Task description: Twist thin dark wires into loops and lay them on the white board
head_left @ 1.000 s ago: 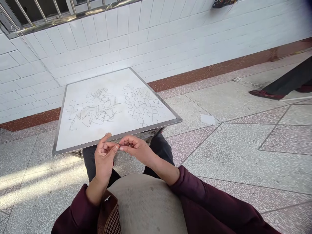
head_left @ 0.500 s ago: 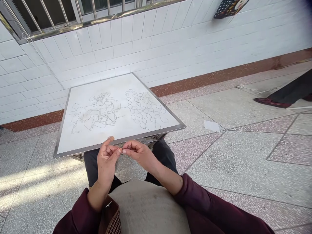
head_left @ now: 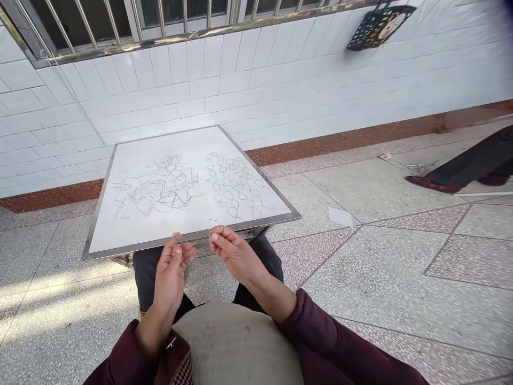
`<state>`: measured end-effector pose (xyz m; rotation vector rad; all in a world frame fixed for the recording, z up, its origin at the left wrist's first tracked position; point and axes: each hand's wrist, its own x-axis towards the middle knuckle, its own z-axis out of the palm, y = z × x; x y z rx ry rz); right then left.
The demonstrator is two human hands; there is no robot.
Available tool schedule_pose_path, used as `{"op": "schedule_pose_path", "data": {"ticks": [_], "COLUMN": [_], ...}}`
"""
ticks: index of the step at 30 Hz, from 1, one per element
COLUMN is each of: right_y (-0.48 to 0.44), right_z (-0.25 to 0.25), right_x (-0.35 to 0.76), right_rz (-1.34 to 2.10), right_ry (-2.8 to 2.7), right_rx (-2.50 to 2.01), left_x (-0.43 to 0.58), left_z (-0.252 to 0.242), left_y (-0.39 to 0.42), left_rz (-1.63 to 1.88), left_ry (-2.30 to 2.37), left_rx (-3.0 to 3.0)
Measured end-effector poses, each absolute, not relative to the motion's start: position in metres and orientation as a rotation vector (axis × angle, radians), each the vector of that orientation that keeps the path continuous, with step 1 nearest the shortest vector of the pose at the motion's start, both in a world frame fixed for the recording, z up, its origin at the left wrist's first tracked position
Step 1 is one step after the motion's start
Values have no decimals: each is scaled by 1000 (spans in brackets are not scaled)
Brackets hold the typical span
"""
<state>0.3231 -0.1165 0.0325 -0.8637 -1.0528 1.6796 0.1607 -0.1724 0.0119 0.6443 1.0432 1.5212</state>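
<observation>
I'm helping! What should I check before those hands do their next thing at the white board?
1. The left hand and right hand are apart: ok.
2. Something thin is pinched in the right fingers: cannot tell.
3. The white board is steady on its metal stand: cannot tell.
4. The looped lines stay inside the board's frame: ok.
5. The other person's red shoe is away from the board: ok.
</observation>
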Motion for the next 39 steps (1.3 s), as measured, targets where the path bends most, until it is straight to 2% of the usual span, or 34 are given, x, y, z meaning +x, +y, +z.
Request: {"op": "schedule_pose_path", "data": {"ticks": [8,14,31,39], "right_y": [-118,-121,-136,-140], "right_z": [33,36,61,66], "right_x": [319,318,332,332], "right_rz": [1732,1777,1849,1793], "right_ry": [-869,-887,-1407,-1529], "right_rx": [-847,-776,-680,-714], "left_x": [180,179,153,152], "left_z": [12,17,58,63], "left_y": [-177,-180,-181,-181], "left_rz": [1572,1610,1175,1124], "left_ry": [791,828,879,900], "left_rx": [624,657,768,797]}}
